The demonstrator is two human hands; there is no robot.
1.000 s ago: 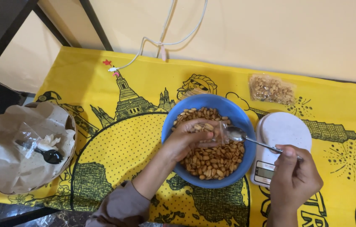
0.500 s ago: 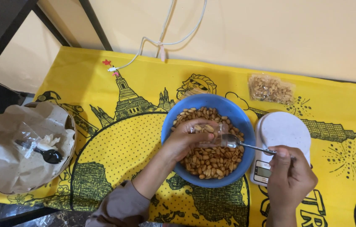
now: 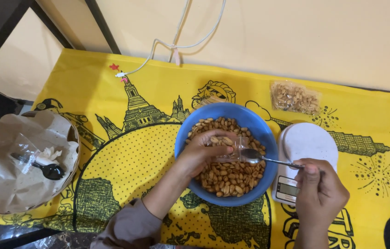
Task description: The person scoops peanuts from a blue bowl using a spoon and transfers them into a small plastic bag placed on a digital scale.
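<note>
- Looking down from your head camera, your left hand (image 3: 203,150) reaches into the blue bowl (image 3: 226,115), fingers curled and pinched on a small clear plastic bag (image 3: 232,148) held over the peanuts (image 3: 226,177).
- Your right hand (image 3: 319,193) sits to the right of the bowl, closed around the end of a metal spoon (image 3: 268,159); the thumb presses along the top of the handle.
- The spoon runs nearly level from that hand leftward over the bowl's rim, and its head lies right at the mouth of the clear bag. Whether it carries any nuts you cannot tell.
- The bowl stands near the middle of a yellow printed cloth (image 3: 112,101), roughly half full of peanuts.
- Just beside the bowl on the right is a small white kitchen scale (image 3: 308,143) with a round plate; your right hand covers part of its front edge.
- Behind the scale, near the wall, lies a small sealed bag of peanuts (image 3: 295,97), flat on the cloth and apart from the bowl.
- Well off to the left stands a basket lined with crumpled brown paper (image 3: 1,161), with a black spoon (image 3: 50,171) and some clear wrapping lying in it.
- A white cable (image 3: 176,46) hangs down the wall to the back edge of the cloth.
</note>
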